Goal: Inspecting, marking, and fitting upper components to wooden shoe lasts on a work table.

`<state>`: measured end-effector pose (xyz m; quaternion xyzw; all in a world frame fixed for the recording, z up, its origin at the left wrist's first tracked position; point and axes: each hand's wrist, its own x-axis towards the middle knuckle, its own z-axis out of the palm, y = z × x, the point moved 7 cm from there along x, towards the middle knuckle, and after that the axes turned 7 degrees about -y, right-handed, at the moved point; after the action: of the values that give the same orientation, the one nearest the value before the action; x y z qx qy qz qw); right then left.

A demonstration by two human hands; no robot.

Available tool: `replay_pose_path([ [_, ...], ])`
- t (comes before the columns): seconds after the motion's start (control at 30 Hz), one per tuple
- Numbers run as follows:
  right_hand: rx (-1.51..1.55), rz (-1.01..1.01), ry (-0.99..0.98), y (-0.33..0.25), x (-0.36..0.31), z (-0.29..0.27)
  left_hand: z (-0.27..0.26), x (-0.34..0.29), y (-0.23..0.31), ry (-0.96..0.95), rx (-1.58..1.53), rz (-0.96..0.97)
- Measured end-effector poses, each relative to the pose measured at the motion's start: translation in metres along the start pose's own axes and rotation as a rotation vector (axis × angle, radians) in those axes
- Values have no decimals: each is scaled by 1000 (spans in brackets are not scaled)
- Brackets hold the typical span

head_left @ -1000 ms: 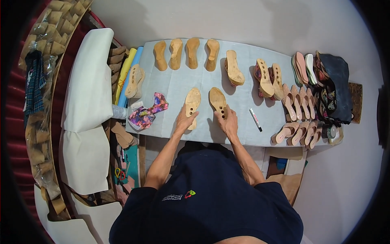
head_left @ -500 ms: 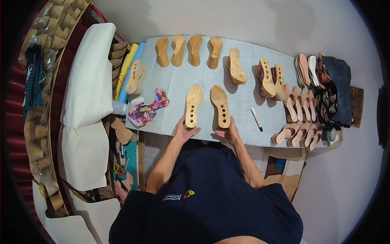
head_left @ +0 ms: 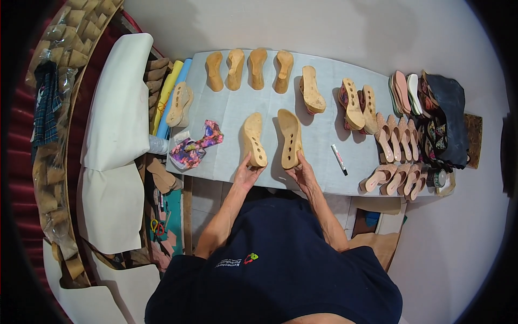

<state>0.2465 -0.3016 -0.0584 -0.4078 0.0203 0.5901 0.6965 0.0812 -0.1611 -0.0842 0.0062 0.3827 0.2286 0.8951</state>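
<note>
My left hand [head_left: 247, 174] grips the heel end of a pale wooden shoe sole [head_left: 252, 131] with a row of round holes toward the heel. A matching wooden sole [head_left: 290, 127] is in my right hand [head_left: 303, 175], also gripped by its heel. Both soles are tilted, so their inner sides show, and their toes point away from me. To the left on the cloth-covered table [head_left: 232, 121] lies a floral fabric piece [head_left: 190, 152]. A white marker with a dark cap [head_left: 339, 159] lies to the right.
Several wooden shoe lasts [head_left: 258, 69] stand along the back. Floral-strapped sandals [head_left: 352, 103] and a single one [head_left: 312, 89] lie right of them. Pink sandals [head_left: 384, 137] line the right end, near a dark bag [head_left: 449, 119]. Rolled white material [head_left: 116, 100] stands at left.
Both hands have taken hold of the two soles by their heels and tilted them up from lying flat. Before, the hands were beside the heels with fingers spread.
</note>
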Motion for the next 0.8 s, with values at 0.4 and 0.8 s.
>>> replay_pose_path([
  [0.4,-331,-259,-38,-67,-15,81,89,-29,24,-381,357,66],
  [0.8,-388,-340,42,-74,-10,86,102,-21,24,-371,387,117],
])
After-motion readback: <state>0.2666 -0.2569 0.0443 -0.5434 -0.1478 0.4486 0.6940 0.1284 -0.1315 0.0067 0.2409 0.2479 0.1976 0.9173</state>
